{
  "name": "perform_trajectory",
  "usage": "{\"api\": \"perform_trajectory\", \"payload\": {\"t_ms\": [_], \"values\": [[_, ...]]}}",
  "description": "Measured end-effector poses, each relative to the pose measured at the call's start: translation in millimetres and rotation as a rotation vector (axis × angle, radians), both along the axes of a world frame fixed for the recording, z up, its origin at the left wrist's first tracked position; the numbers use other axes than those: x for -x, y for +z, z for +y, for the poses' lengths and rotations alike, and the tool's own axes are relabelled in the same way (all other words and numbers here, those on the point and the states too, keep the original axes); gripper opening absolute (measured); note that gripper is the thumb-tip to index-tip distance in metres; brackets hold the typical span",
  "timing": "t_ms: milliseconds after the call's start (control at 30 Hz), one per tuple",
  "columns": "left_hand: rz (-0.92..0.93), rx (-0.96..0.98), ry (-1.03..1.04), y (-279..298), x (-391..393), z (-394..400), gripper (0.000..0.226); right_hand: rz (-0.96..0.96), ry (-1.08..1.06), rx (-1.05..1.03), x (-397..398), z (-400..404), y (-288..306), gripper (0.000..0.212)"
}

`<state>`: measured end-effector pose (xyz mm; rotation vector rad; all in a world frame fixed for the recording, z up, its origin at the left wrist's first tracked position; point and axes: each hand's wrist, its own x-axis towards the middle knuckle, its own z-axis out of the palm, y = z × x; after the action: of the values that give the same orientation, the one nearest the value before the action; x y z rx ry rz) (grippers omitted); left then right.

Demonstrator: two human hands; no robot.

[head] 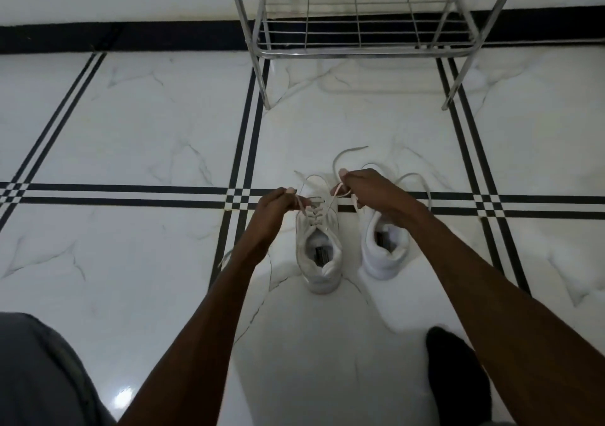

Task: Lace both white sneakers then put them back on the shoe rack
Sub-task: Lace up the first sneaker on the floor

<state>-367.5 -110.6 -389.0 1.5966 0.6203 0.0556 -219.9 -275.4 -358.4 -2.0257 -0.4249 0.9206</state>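
Sneakers side by side on white marble floor (131, 137), heels near, toes far. Left sneaker (318, 245) partly laced, crossings visible over the tongue; right sneaker (386, 245) just beside it, with loose lace (415, 180) looping past its toe. Left hand (275, 204) closed, pinching one lace end at the left sneaker's upper eyelets. Right hand (370, 188) closed on the other lace end (340, 160), lifted above the gap between the toes. Dark insole label (322, 255) inside the left sneaker, printing too small to read; possibly a similar tag in the right one. Chrome shoe rack (360, 50) standing farther off against the wall, lowest shelf bare wire. Dark sock (458, 379) near right, grey trouser leg (39, 376) near left.
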Motion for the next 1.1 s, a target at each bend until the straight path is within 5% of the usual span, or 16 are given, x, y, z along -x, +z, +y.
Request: {"api": "perform_trajectory", "payload": {"t_ms": [233, 433, 567, 733, 867, 1000, 1100], "values": [[-0.100, 0.123, 0.163, 13, -23, -14, 0.029, 0.316, -0.208, -0.462, 8, 13, -14, 0.035], [-0.094, -0.029, 0.044, -1, -20, -16, 0.024, 0.049, -0.061, -0.301, 13, 20, -31, 0.027], [-0.139, -0.116, -0.032, 0, -15, -16, 0.027, 0.040, -0.032, -0.262, 17, 23, -29, 0.036], [-0.147, -0.289, -0.137, -4, -16, -11, 0.035, 0.105, -0.241, -0.223, 17, 27, -35, 0.026], [-0.147, -0.384, -0.188, -6, -19, -6, 0.033, 0.054, -0.184, -0.245, 17, 27, -38, 0.004], [-0.120, -0.412, -0.197, -5, -22, -8, 0.030, 0.150, -0.008, -0.363, 21, 21, -36, 0.018], [-0.143, -0.369, -0.182, -9, -23, -7, 0.030, 0.117, -0.109, -0.360, 23, 25, -35, 0.024]]}}
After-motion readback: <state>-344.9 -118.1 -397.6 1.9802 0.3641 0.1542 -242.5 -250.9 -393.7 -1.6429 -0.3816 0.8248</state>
